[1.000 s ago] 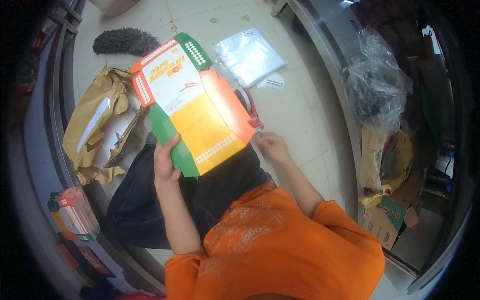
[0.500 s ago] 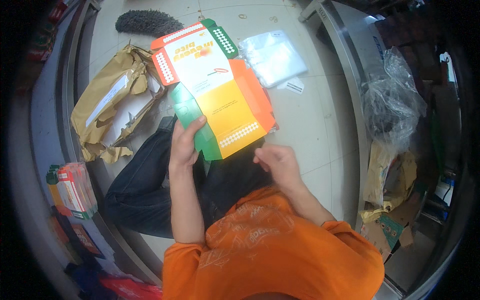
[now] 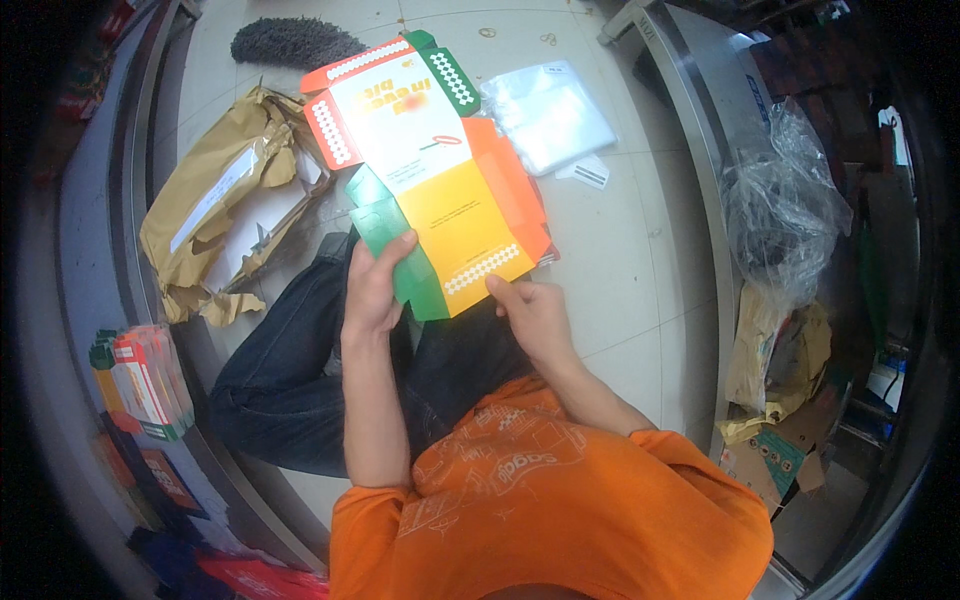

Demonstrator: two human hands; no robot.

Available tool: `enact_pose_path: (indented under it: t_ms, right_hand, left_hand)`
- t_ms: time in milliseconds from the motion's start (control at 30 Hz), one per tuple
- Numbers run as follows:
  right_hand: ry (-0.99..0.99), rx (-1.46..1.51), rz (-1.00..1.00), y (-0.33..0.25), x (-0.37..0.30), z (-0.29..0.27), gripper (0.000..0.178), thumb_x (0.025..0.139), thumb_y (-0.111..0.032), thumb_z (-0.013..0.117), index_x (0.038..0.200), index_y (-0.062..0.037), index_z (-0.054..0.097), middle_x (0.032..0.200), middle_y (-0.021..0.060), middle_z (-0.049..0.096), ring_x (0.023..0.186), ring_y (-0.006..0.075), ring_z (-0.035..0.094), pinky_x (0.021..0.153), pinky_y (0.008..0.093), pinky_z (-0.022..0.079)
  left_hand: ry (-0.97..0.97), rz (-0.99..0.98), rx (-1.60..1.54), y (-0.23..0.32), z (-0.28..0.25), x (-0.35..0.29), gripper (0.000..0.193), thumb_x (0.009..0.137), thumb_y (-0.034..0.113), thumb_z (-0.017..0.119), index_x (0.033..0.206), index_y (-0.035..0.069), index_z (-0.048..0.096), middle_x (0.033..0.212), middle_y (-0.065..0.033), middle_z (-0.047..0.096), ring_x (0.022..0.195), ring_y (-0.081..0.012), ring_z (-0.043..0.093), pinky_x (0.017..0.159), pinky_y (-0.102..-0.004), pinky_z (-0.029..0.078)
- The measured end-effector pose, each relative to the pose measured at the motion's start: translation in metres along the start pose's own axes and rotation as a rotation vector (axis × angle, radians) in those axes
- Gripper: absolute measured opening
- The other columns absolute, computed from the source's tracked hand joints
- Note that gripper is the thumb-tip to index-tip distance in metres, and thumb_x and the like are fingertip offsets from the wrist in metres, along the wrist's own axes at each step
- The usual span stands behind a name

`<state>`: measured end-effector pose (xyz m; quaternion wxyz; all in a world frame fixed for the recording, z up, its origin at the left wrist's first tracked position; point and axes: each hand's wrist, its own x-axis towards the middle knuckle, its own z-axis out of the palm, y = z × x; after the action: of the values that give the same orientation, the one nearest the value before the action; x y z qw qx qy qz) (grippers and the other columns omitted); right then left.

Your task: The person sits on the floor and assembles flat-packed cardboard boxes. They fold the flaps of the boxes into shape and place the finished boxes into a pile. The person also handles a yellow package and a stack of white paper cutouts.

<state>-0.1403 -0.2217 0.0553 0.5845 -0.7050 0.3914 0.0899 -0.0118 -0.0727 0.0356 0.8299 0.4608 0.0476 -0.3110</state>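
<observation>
Unfolded carton blank in white, yellow, orange and green lies between and beyond the two hands, its yellow end nearest the person and its white panel reaching away. The left hand grasps it at the near left, thumb laid over the green side flap and the other fingers out of sight underneath. The right hand is at the near edge, its fingers curled and its thumb tip against the yellow panel beside the white diamond border; whether it pinches the card cannot be told. Under the near end of the blank are the person's dark jeans, and below them the orange shirt. Just past the blank's right side, a clear plastic packet lies on the tiled floor, with a small white label card at its near edge. On the left is a torn brown paper package, and at the far left a grey shaggy mop head. Farther out, stacked cartons stand at the left edge, while crumpled clear plastic wrap hangs above an opened cardboard box on the right.
</observation>
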Motion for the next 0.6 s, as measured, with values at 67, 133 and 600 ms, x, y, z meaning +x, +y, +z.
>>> enact_pose_path:
  t_ms: [67,133,600]
  right_hand:
    - [-0.074,0.062,-0.07,-0.002,-0.007,-0.007,0.038,0.088,-0.031,0.065,0.07,0.0019,0.067,0.062,0.0037,0.06,0.061,0.0085,0.053,0.058,0.0237,0.041]
    - [-0.127,0.119,-0.162,-0.012,-0.017,-0.014,0.031,0.089,-0.026,0.065,0.077,0.0022,0.067,0.069,0.0045,0.063,0.066,0.009,0.056,0.063,0.0239,0.044]
    - [-0.017,0.104,-1.022,0.011,0.083,0.008,0.042,0.084,-0.018,0.07,0.118,0.0012,0.053,0.108,0.0086,0.063,0.097,0.0156,0.06,0.082,0.0291,0.049]
  left_hand:
    - [0.041,-0.053,-0.058,0.008,0.005,-0.004,0.043,0.088,0.011,0.058,0.126,-0.006,0.045,0.118,-0.0138,0.057,0.105,-0.0222,0.058,0.089,-0.034,0.047]
    - [0.045,-0.115,-0.165,0.013,0.005,-0.003,0.045,0.088,0.014,0.057,0.127,-0.005,0.044,0.119,-0.0146,0.057,0.106,-0.024,0.059,0.09,-0.0356,0.048]
    - [-0.036,-0.31,-0.335,0.029,0.002,-0.014,0.044,0.089,0.013,0.056,0.127,-0.005,0.045,0.119,-0.0166,0.057,0.104,-0.0265,0.06,0.091,-0.0381,0.049]
